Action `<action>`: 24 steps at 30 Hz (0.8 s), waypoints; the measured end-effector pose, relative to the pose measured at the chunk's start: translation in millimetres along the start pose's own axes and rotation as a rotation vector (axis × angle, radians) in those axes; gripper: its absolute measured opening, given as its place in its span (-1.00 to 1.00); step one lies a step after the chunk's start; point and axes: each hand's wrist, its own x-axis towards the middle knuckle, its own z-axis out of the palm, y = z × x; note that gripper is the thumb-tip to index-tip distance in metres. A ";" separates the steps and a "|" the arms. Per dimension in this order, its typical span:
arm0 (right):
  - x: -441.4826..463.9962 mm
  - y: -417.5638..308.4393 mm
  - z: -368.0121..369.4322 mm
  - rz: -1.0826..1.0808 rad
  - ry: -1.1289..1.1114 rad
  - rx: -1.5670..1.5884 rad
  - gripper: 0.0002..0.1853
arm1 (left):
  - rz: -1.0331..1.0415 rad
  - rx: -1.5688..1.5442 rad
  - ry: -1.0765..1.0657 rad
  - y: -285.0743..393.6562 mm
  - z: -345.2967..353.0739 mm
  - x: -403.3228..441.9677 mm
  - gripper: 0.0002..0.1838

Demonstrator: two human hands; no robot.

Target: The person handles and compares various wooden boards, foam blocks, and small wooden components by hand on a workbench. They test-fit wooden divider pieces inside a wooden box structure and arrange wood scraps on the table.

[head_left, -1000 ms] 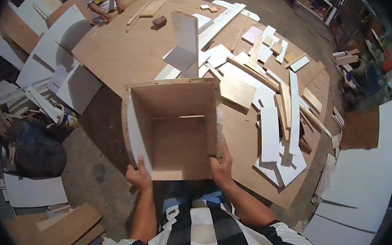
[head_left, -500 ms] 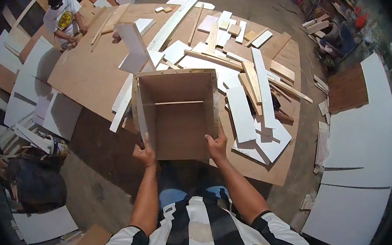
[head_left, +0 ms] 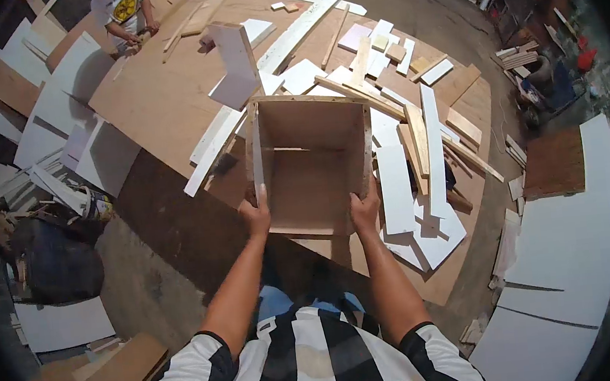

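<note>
Between my hands is a wooden box (head_left: 311, 179) with brown inner faces, its open side turned toward me. My left hand (head_left: 256, 215) grips its left wall near the lower corner, thumb up along the edge. On the opposite wall, my right hand (head_left: 365, 209) holds on in the same way. The fingers of both hands are partly hidden behind the walls. Behind the box, an L-shaped white piece (head_left: 236, 62) stands upright on the table. White boards (head_left: 394, 190) lie just right of the box.
Wood strips and offcuts (head_left: 417, 141) cover the right side of the brown tabletop (head_left: 152, 102). Across the table, a person in a white shirt (head_left: 123, 14) works with both hands. White panels lean at left (head_left: 110, 157) and right (head_left: 556, 241). A dark bag-like object (head_left: 57, 259) sits on the floor.
My hands and the box have shifted right and slightly up in the view, with the box still gripped. The surroundings have also moved in the picture as my head turned.
</note>
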 end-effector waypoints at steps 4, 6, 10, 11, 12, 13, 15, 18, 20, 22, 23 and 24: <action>2.6 1.6 -0.2 0.020 0.027 -0.164 -0.32 | 0.185 -0.149 0.006 12.1 3.0 14.5 -0.43; 2.8 0.3 -1.2 0.036 0.010 -0.166 -0.35 | 0.253 -0.178 0.059 8.4 3.8 15.6 -0.43; 4.4 2.3 -7.5 0.049 -0.057 -0.174 -0.43 | 0.000 0.017 -0.101 -21.9 9.7 19.3 -0.46; 0.2 3.0 -10.2 0.052 -0.053 -0.177 -0.43 | -0.043 0.044 -0.128 -19.9 7.6 18.4 -0.47; -0.1 0.0 -10.1 0.100 -0.038 -0.171 -0.43 | -0.038 0.041 -0.128 -22.4 8.3 15.0 -0.47; 0.3 -2.0 -8.6 0.145 -0.022 -0.162 -0.43 | 0.006 0.071 -0.051 -25.1 9.1 7.3 -0.49; -5.6 -0.6 -13.0 0.152 -0.006 -0.216 -0.42 | 0.060 0.092 0.025 -24.7 10.4 -4.9 -0.50; -14.5 24.5 -24.8 0.126 0.014 -0.285 -0.43 | 0.244 0.019 0.196 -2.7 -0.8 -28.5 -0.53; -13.9 34.1 -28.3 0.079 0.011 -0.290 -0.44 | -0.085 0.139 -0.066 0.0 -9.2 -32.9 -0.52; -15.0 28.6 -29.3 0.105 -0.010 -0.253 -0.47 | -0.066 0.128 -0.044 -2.2 -9.9 -38.1 -0.49; -16.1 19.8 -28.8 0.099 0.001 -0.251 -0.50 | -0.068 0.098 -0.077 -16.1 -5.1 -38.8 -0.48; -15.4 16.7 -27.2 0.093 0.002 -0.252 -0.50 | -0.068 0.067 -0.109 -11.1 -8.2 -36.9 -0.47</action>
